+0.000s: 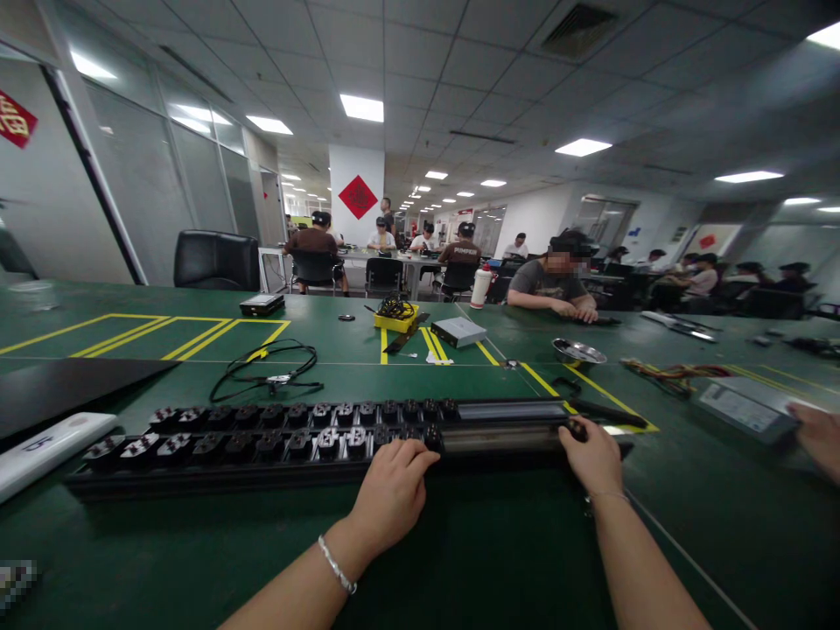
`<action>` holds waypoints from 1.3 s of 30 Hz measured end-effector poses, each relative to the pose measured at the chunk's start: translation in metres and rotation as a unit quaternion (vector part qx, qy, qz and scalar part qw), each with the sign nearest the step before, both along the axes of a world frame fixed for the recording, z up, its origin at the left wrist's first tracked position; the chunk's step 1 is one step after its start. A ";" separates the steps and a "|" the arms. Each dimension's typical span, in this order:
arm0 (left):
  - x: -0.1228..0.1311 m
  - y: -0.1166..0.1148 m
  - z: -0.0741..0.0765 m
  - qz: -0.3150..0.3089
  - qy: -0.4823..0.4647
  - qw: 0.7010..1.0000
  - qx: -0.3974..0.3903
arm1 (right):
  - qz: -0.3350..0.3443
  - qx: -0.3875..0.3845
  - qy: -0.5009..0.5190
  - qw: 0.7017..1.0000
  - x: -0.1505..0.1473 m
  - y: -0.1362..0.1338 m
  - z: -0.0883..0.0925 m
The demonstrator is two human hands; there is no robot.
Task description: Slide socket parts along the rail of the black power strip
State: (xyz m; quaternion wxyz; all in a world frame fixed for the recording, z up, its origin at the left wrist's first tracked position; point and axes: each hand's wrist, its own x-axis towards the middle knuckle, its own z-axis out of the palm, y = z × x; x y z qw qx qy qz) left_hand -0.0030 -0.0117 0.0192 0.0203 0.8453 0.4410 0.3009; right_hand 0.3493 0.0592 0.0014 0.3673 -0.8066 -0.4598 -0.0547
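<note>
A long black double-row rail [262, 472] lies across the table before me. Plug-shaped modules, some black and some with light faces, fill its left and middle; the right part has bare channels. My left hand [392, 492] is closed at the rail's front edge, its fingers against the last black plug module [431, 437] of the front row. The fingertips are partly hidden. At the rail's right end, my right hand [594, 459] pinches a small black piece [577, 429] above the front channel. Most of that piece is covered by the fingers.
Behind the rail are a cable [305, 359], a yellow box [395, 318], a grey drive [458, 332] and a metal bowl [578, 352]. Another person's hand [820, 437] is by a power supply [745, 407] at right. A white strip [56, 451] lies left. A person [551, 284] sits opposite.
</note>
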 end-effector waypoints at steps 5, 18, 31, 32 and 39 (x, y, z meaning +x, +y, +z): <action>0.000 0.000 -0.001 0.000 -0.001 1.000 0.003 | -0.002 -0.049 0.009 0.999 0.003 0.000 0.003; 0.000 0.000 -0.002 0.002 -0.003 1.000 0.001 | -0.003 -0.062 -0.003 0.998 0.003 0.000 0.004; 0.000 0.001 -0.002 0.002 0.004 1.000 0.013 | 0.008 -0.068 -0.032 0.997 0.007 -0.001 0.004; 0.000 0.001 -0.002 0.001 0.002 1.000 0.010 | 0.006 -0.066 -0.033 0.997 0.007 -0.001 0.004; 0.001 0.001 -0.003 0.010 0.001 1.000 0.008 | 0.003 -0.089 -0.016 0.996 0.007 -0.002 0.007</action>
